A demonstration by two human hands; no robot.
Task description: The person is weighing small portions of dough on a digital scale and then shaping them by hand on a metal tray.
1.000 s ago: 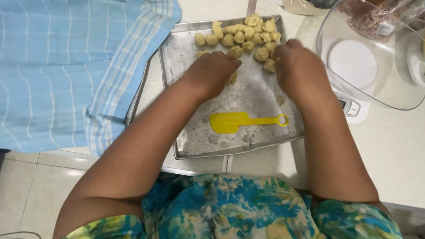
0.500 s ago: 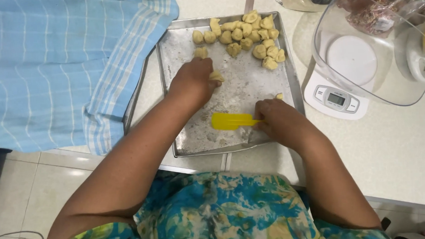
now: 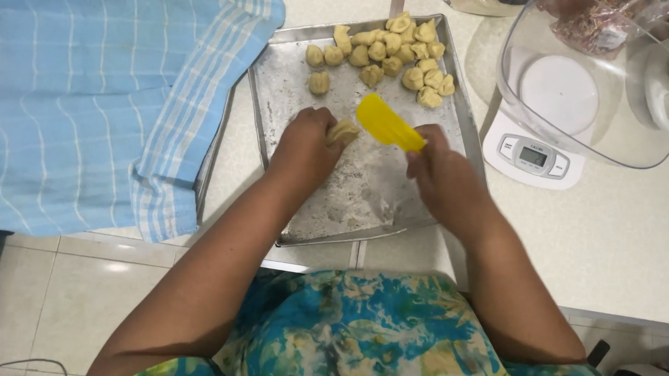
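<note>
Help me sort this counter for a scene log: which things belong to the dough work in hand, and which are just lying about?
In use:
left hand holding a dough piece
right hand holding the yellow scraper
floured metal tray
pile of dough pieces

Lying about:
blue checked cloth
kitchen scale
clear bowl on the scale

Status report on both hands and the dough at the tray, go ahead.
Left hand closed on a dough piece. Right hand grips yellow scraper, blade beside that piece. Dough pile at tray far end, nothing blocking.
</note>
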